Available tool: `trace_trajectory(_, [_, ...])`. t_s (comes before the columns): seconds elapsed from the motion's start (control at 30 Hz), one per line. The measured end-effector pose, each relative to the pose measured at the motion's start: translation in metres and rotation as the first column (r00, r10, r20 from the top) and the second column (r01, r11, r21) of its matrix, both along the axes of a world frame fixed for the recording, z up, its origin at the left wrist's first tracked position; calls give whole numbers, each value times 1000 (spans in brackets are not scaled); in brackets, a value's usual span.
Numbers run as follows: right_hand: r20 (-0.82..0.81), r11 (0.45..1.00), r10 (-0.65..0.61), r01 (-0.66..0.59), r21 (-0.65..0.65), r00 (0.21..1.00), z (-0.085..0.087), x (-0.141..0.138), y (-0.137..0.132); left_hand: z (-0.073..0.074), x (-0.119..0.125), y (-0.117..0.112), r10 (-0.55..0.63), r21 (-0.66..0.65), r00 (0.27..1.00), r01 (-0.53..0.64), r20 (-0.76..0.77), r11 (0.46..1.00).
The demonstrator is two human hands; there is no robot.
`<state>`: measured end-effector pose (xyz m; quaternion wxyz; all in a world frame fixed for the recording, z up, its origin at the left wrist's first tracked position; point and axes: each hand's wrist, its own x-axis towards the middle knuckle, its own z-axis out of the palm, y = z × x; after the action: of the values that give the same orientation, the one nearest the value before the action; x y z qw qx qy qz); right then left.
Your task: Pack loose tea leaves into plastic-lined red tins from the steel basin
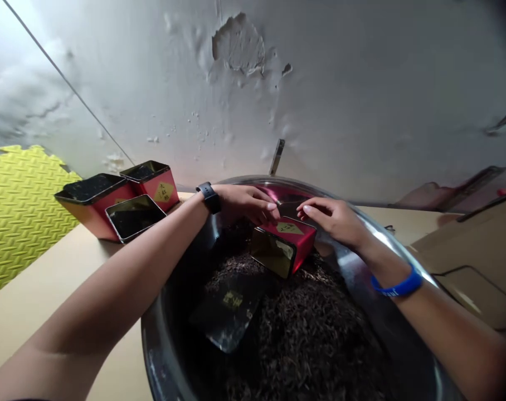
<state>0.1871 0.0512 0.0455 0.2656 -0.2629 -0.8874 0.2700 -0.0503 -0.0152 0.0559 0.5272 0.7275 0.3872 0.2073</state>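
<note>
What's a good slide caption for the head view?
Left hand and right hand at a red tin lying on its side on dark shreds in a metal basin.

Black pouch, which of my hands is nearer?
Left hand: beyond the pouch, at the left of the red tin. The right hand is farther, by the tin's right side.

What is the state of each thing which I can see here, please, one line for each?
Metal bowl: partly filled with dark leaves.
Red tin inside: on its side, seemingly open.
Black packet: lying, gold print up.
Nearest tin outside: open.
Wall: surface flaking.
Left hand: fingers over that tin inside.
Right hand: loosely curled.
</note>
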Motion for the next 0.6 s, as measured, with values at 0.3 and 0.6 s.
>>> trace_trajectory(0.3, [439, 979, 200, -197, -53, 876, -18, -3, -1, -6, 13, 2, -176, -67, 919, 163, -352, 984])
trace_trajectory(0.6, [475, 982, 135, -181, 52, 869, -28, -4, 4, -45, 47, 6, 84, 382, 710, 272, -699, 883])
